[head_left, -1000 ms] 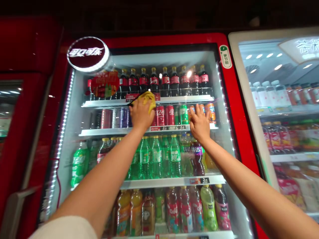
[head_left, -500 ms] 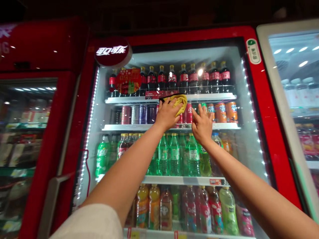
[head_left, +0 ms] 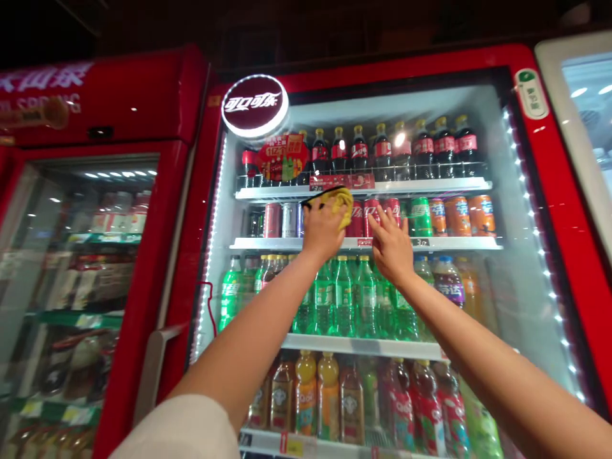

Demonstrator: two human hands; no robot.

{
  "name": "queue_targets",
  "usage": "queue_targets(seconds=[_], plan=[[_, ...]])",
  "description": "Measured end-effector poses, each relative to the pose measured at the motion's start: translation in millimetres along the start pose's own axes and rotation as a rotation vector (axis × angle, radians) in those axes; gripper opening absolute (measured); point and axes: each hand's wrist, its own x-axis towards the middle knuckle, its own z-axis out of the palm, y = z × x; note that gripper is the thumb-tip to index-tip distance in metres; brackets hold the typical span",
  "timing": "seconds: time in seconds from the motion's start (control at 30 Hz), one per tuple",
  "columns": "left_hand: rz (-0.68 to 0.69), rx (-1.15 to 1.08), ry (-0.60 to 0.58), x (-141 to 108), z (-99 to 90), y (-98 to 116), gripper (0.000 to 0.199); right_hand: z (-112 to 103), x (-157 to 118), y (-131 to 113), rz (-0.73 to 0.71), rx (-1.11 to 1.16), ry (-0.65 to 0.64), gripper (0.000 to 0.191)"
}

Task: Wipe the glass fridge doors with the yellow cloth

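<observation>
A red-framed drinks fridge (head_left: 521, 153) with a glass door stands in front of me. My left hand (head_left: 323, 228) presses a yellow cloth (head_left: 342, 203) with a black edge on the glass, level with the shelf of cans. The cloth bunches past my fingertips on the right. My right hand (head_left: 393, 250) is raised beside it with fingers spread and nothing in them. Whether its fingers touch the glass I cannot tell. Behind the door, red cans (head_left: 371, 215) show between the hands, and green bottles (head_left: 343, 287) stand below.
A grey door handle (head_left: 152, 373) sticks out at the lower left. On the left stands another red fridge (head_left: 179, 95) with a glass door; at the right edge is a pale-framed fridge (head_left: 557, 60). A round lit sign (head_left: 255, 122) sits at the door's top left.
My view has turned left, so the fridge appears farther right. My left hand and the cloth have slid left across the glass, and my right hand has shifted left too.
</observation>
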Motion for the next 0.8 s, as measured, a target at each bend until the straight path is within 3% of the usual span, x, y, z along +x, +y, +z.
queue_targets(seconds=[0.07,0.13,0.27,0.33,0.43,0.47,0.53,0.63,0.8], plan=[[0.177,-0.023,-0.054,0.9,0.3,-5.8,0.056,5.9,0.0,-15.4,-0.009,0.028,-0.007,0.071],[0.179,-0.018,-0.061,1.0,-5.5,-33.2,0.056,10.0,-1.8,-24.7,-0.017,0.042,-0.015,0.069],[-0.189,0.026,0.058,-15.0,-24.6,-111.6,0.054,13.4,-6.2,-31.0,-0.021,0.033,-0.007,0.066],[-0.350,0.045,0.115,-32.1,-29.5,-134.3,0.052,15.4,-5.1,-35.9,-0.030,0.026,-0.005,0.066],[-0.387,0.071,0.121,-57.0,-26.0,-132.0,0.053,22.7,3.5,-54.4,-0.071,0.014,-0.028,0.064],[-0.350,0.074,0.107,-62.4,-22.9,-125.1,0.052,26.2,7.6,-63.4,-0.089,0.015,-0.035,0.063],[-0.147,0.051,0.033,-66.9,-16.7,-111.4,0.054,34.2,15.7,-83.1,-0.130,0.030,-0.038,0.062],[-0.038,0.026,0.000,-59.8,-14.2,-107.9,0.055,46.5,21.9,-108.2,-0.174,0.066,-0.044,0.060],[-0.285,0.097,0.060,-37.9,-30.1,-153.1,0.052,62.2,12.5,-118.6,-0.204,0.077,-0.064,0.056]])
